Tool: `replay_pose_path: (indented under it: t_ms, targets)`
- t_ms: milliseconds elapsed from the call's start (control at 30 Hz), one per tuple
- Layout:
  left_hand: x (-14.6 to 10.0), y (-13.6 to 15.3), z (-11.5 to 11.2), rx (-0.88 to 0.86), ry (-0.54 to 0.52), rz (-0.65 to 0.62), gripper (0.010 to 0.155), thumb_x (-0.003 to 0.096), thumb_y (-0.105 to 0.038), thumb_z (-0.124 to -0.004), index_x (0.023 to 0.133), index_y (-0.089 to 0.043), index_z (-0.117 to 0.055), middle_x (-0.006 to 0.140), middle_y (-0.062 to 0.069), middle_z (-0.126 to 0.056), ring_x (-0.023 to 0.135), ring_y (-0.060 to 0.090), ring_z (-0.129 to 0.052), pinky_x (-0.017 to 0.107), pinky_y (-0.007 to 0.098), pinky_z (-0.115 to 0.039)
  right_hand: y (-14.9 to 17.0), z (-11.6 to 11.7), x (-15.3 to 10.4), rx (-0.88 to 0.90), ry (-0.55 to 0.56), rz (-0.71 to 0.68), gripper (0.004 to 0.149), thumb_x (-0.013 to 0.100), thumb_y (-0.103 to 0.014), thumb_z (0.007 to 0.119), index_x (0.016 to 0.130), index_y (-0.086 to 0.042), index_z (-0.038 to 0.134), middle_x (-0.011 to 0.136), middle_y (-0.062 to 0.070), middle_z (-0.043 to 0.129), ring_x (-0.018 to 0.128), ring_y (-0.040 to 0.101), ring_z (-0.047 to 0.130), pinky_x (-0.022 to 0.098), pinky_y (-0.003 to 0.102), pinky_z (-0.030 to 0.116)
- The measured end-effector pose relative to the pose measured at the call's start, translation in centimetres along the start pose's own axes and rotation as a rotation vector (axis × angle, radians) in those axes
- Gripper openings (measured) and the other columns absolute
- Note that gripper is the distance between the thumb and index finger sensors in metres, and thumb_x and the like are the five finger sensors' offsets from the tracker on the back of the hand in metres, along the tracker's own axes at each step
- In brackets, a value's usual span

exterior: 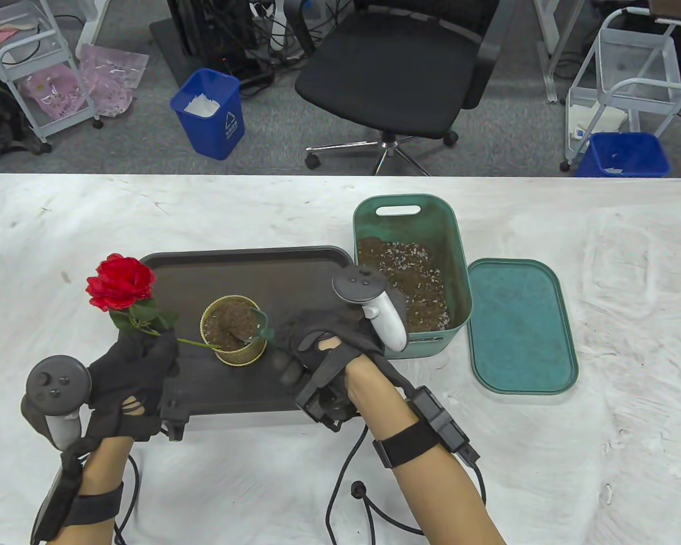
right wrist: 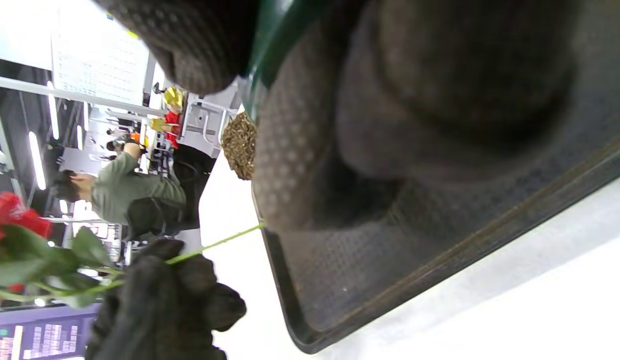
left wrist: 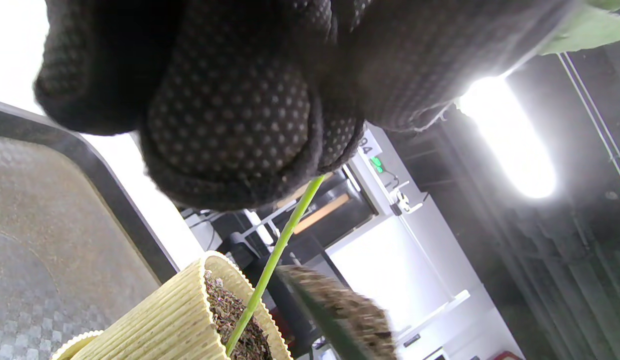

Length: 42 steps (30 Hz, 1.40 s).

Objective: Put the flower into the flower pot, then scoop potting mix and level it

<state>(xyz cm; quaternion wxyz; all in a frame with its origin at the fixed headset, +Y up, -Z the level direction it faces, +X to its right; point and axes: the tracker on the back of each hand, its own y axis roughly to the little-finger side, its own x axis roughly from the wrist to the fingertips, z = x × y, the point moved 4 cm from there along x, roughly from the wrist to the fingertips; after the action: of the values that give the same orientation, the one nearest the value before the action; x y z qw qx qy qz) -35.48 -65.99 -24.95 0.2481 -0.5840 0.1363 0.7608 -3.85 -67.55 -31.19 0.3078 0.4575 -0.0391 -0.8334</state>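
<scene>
A red rose [exterior: 120, 283] leans to the left, its green stem [exterior: 196, 343] running down into the ribbed yellow flower pot [exterior: 232, 330], which holds potting mix. My left hand [exterior: 145, 351] pinches the stem just below the leaves. The left wrist view shows the stem [left wrist: 284, 234] entering the pot [left wrist: 172, 312]. My right hand [exterior: 303, 347] grips a dark green scoop [exterior: 263, 329] at the pot's right rim. The scoop [left wrist: 342, 312] carries a heap of potting mix beside the pot. In the right wrist view the scoop handle [right wrist: 268, 47] passes between my fingers.
The pot stands on a dark tray [exterior: 249, 267]. To its right is a green bin [exterior: 453, 267] holding potting mix [exterior: 403, 272], with its lid [exterior: 522, 326] flat on the white table cover. An office chair [exterior: 397, 74] stands beyond the table's far edge.
</scene>
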Motion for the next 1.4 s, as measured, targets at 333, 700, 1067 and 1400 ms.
replay_pose_path:
  t_ms: [333,700,1067,1400]
  targets:
    - [0.0,0.0,0.0,-0.001,0.000,-0.003,0.045,0.0386,-0.045,-0.089,0.076,-0.019,-0.089,0.058,-0.004,-0.104,0.023,0.015,-0.113,0.027,0.035,-0.097,-3.3,0.9,-0.5,-0.403,0.397,-0.117,0.050,0.041,-0.035,0.083,0.078,-0.002,0.084,0.047,0.014,0.104,0.007,0.021,0.106,-0.003,0.032,0.092]
    - [0.0,0.0,0.0,0.003,-0.002,0.000,0.045,0.0386,-0.045,-0.089,0.076,-0.019,-0.089,0.057,-0.003,-0.104,0.022,0.015,-0.113,0.027,0.035,-0.097,-5.8,3.9,-2.2,-0.874,0.581,-0.280,0.049,0.039,-0.035,0.083,0.079,-0.006,0.083,0.050,0.011,0.104,0.012,0.024,0.106,0.001,0.035,0.092]
    - [0.0,0.0,0.0,0.001,-0.002,0.002,0.045,0.0386,-0.045,-0.089,0.076,-0.019,-0.089,0.058,-0.003,-0.104,0.023,0.015,-0.113,0.027,0.035,-0.097,-6.9,4.9,-3.3,-1.075,0.663,-0.341,0.054,0.037,-0.032,0.085,0.084,-0.007,0.079,0.059,0.012,0.101,0.023,0.026,0.107,0.010,0.038,0.094]
    - [0.0,0.1,0.1,-0.001,-0.003,0.005,0.045,0.0387,-0.045,-0.089,0.076,-0.019,-0.089,0.057,-0.003,-0.104,0.023,0.015,-0.113,0.027,0.035,-0.097,-7.9,2.2,-5.9,-1.096,0.757,-0.340,0.053,0.037,-0.032,0.085,0.084,-0.008,0.079,0.059,0.012,0.101,0.023,0.027,0.107,0.010,0.039,0.094]
